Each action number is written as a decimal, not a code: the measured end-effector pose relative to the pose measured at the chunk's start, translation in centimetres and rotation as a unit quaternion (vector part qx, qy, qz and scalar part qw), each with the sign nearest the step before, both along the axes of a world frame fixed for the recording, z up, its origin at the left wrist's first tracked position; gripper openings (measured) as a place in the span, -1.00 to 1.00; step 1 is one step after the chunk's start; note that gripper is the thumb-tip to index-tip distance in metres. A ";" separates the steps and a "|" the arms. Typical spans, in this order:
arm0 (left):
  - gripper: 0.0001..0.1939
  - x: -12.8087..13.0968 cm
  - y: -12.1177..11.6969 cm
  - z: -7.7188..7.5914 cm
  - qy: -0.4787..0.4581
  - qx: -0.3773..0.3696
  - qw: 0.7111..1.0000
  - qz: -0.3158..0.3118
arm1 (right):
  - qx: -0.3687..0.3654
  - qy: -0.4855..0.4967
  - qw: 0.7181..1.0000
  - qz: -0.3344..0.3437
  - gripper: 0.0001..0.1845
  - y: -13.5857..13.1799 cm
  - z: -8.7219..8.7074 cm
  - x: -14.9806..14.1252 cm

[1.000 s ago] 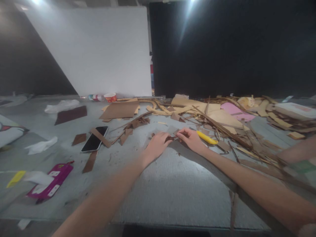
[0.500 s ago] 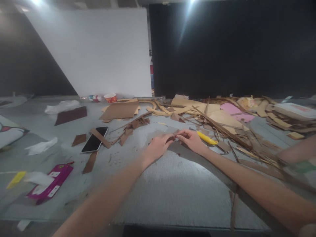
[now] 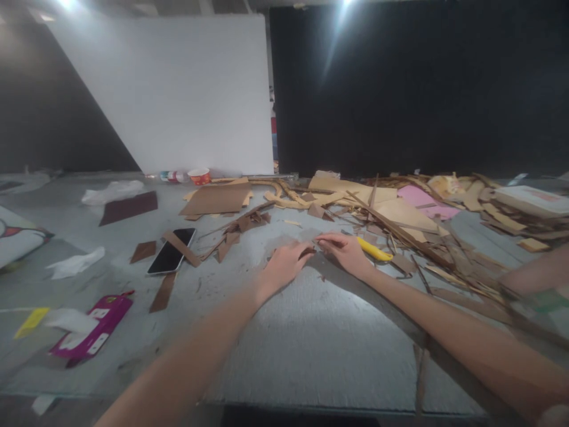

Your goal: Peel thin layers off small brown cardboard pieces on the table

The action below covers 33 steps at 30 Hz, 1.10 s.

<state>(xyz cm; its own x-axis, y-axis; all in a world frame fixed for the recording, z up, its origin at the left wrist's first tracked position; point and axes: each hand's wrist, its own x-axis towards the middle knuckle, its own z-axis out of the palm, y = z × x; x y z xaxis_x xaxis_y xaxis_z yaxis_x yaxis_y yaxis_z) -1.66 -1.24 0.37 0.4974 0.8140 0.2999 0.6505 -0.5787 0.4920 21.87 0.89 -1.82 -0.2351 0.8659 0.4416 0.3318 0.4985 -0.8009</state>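
My left hand (image 3: 290, 262) rests low over the table with its fingers curled and closed on a small brown piece (image 3: 308, 251), mostly hidden by the fingers. Close by on the right, my right hand (image 3: 342, 252) has thumb and fingers pressed together, tips pointing at the left hand. Whatever it pinches, if anything, is too small to make out. Just right of that hand lies a yellow curved object (image 3: 376, 250), like a tool handle, its left end hidden behind the hand. Brown strips and scraps (image 3: 245, 224) lie beyond the left hand.
A phone (image 3: 166, 260) with a brown strip across it and a purple tissue pack (image 3: 104, 323) lie left. Brown sheets (image 3: 217, 198), a pink sheet (image 3: 427, 201) and heaped offcuts (image 3: 475, 267) spread behind and right. Another person's arm (image 3: 540, 270) appears at the right edge.
My right hand's fingertips have lifted slightly and parted from the left hand's; a small gap now shows between them. The left hand has barely moved.
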 end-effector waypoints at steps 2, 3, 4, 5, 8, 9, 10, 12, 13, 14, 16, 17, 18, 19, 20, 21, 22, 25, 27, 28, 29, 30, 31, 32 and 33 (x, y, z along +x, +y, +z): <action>-0.72 0.0 0.0 0.1 -0.002 -0.003 1.000 0.004 | -0.010 0.001 1.000 0.015 -0.60 -0.2 0.1 -0.1; -0.72 0.0 -0.1 0.2 -0.002 -0.007 1.000 0.006 | -0.021 0.009 1.000 0.021 -0.59 -0.3 0.1 -0.2; -0.72 0.0 -0.1 0.2 -0.002 -0.012 1.000 0.007 | -0.033 0.020 0.999 0.025 -0.59 -0.3 0.1 -0.2; -0.72 0.0 -0.1 0.3 -0.002 -0.016 1.000 0.007 | -0.041 0.032 0.998 0.028 -0.58 -0.4 0.1 -0.3; -0.71 0.0 -0.2 0.4 -0.006 -0.019 1.000 0.004 | -0.035 0.047 0.998 0.019 -0.64 -0.5 0.0 -0.3; -0.72 0.0 -0.2 0.4 -0.007 -0.017 1.000 0.003 | -0.027 0.042 0.999 0.014 -0.66 -0.5 -0.1 -0.3; -0.72 0.0 -0.2 0.3 -0.007 -0.015 1.000 0.002 | -0.018 0.034 0.999 0.010 -0.68 -0.5 -0.1 -0.4; -0.73 -0.1 -0.2 0.1 -0.007 -0.010 1.000 -0.001 | -0.006 0.019 1.000 0.003 -0.70 -0.5 -0.2 -0.3; -0.73 -0.1 -0.1 0.0 -0.008 -0.008 1.000 -0.003 | -0.003 0.014 1.000 0.001 -0.71 -0.5 -0.2 -0.3; -0.73 -0.1 -0.1 -0.1 -0.008 -0.008 1.000 -0.005 | -0.001 0.012 1.000 -0.002 -0.71 -0.5 -0.2 -0.3; -0.73 -0.1 0.0 -0.2 -0.011 -0.010 1.000 -0.005 | 0.004 0.015 1.000 -0.008 -0.69 -0.5 -0.2 -0.3; -0.73 -0.1 0.0 -0.2 -0.012 -0.013 1.000 -0.005 | 0.008 0.018 1.000 -0.011 -0.68 -0.6 -0.2 -0.3; -0.73 -0.1 0.0 -0.2 -0.014 -0.016 1.000 -0.005 | 0.013 0.022 1.000 -0.013 -0.68 -0.6 -0.2 -0.3; -0.74 -0.1 0.0 -0.2 -0.015 -0.018 1.000 -0.004 | 0.016 0.026 0.999 -0.013 -0.68 -0.6 -0.1 -0.3; -0.75 -0.1 0.0 -0.1 -0.016 -0.017 1.000 -0.004 | 0.019 0.028 0.999 -0.011 -0.68 -0.7 -0.1 -0.3; -0.77 -0.1 0.0 -0.1 -0.015 -0.015 1.000 -0.004 | 0.020 0.027 0.999 -0.007 -0.68 -0.7 -0.2 -0.3; -0.78 -0.1 0.0 -0.2 -0.014 -0.011 1.000 -0.005 | 0.020 0.023 1.000 -0.003 -0.68 -0.7 -0.2 -0.3; -0.79 -0.1 0.1 -0.3 -0.012 0.000 1.000 -0.013 | 0.023 -0.001 1.000 -0.001 -0.69 -0.7 -0.3 -0.3; -0.79 -0.2 0.1 -0.5 -0.015 0.006 1.000 -0.020 | 0.032 -0.018 0.999 -0.011 -0.70 -0.6 -0.3 -0.3; -0.78 -0.2 0.1 -0.6 -0.015 0.007 1.000 -0.023 | 0.039 -0.024 0.999 -0.018 -0.71 -0.6 -0.3 -0.4; -0.78 -0.2 0.2 -0.7 -0.016 0.008 1.000 -0.025 | 0.048 -0.030 0.998 -0.022 -0.73 -0.6 -0.3 -0.4; -0.78 -0.2 0.2 -0.7 -0.016 0.008 1.000 -0.026 | 0.057 -0.036 0.997 -0.024 -0.74 -0.6 -0.3 -0.5; -0.77 -0.2 0.1 -0.7 -0.018 0.006 0.999 -0.026 | 0.067 -0.042 0.997 -0.022 -0.76 -0.6 -0.3 -0.5; -0.77 -0.2 0.1 -0.6 -0.021 0.003 0.999 -0.024 | 0.076 -0.049 0.996 -0.019 -0.76 -0.6 -0.3 -0.6; -0.77 -0.2 0.1 -0.5 -0.025 -0.003 0.999 -0.020 | 0.084 -0.055 0.995 -0.016 -0.77 -0.6 -0.3 -0.6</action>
<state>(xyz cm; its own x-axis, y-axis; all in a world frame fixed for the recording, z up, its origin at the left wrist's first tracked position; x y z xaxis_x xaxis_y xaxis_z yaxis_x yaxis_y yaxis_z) -1.85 -1.15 -0.15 0.5146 0.7953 0.3203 0.6012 -0.6011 0.5266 21.30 0.24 -2.11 -0.2635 0.7898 0.5539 0.4308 0.6101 -0.6650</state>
